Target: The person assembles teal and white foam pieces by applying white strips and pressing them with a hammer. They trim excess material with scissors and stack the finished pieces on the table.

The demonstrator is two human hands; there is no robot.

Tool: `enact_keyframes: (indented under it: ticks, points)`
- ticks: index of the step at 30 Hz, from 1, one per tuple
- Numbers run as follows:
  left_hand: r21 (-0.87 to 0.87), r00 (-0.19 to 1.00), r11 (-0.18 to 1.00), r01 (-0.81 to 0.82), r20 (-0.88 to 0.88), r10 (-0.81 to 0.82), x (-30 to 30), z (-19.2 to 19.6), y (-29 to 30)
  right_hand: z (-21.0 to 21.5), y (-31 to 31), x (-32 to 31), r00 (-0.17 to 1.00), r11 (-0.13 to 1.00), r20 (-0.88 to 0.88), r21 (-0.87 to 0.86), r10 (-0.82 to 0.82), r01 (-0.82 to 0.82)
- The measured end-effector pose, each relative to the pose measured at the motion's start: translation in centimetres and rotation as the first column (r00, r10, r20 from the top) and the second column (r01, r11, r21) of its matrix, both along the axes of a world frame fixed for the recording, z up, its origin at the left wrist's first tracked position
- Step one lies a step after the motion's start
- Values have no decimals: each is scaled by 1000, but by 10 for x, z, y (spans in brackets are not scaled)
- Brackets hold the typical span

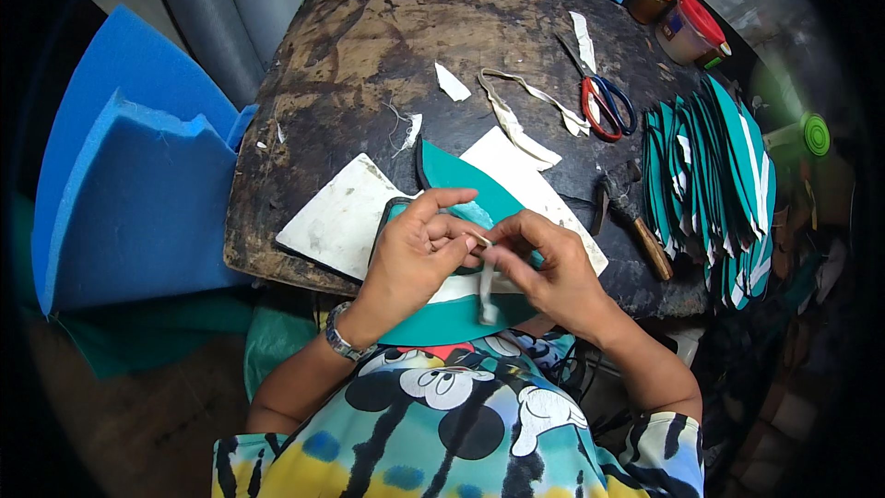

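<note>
Fingers of both hands, left hand (415, 249) and right hand (544, 272), pinch a white strip (486, 290) over the teal piece (461, 318).

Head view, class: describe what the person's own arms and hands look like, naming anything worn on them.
Both forearms are bare. The left hand has a silver metal wristwatch at its wrist. The right hand wears nothing visible. Short sleeves of a bright cartoon-print shirt in teal, yellow, black and white cover the upper arms.

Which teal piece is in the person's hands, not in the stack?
The teal piece at the worn table's near edge, under both hands; the others stand stacked at the right, untouched.
</note>
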State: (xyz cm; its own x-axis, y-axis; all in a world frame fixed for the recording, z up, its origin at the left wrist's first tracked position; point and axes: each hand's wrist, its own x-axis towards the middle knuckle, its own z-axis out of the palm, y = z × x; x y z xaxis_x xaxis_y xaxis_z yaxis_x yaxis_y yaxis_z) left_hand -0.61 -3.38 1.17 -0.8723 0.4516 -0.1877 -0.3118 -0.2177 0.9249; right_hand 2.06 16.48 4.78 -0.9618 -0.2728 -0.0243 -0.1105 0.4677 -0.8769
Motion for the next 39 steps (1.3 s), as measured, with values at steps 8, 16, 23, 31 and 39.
enact_keyframes:
  ticks: [8,16,23,31,39]
  points:
    - [-336,996,942,23,-70,-49,7,10,-8,-5,-12,-3,976,995,198,64,-86,74]
    - [-489,888,830,-269,-459,17,7,-4,-25,-11,-19,-20,946,989,298,105,-126,99]
    - [-440,625,759,-479,-779,-57,8,-26,-35,-27,-23,-42,973,998,228,47,-38,29]
    - [-483,588,746,-459,-794,-152,11,-31,-36,-25,-27,-48,953,995,295,83,-70,47]
    - [-642,534,624,-446,-750,-391,7,-21,-31,-29,-31,-50,957,987,277,156,-91,49]
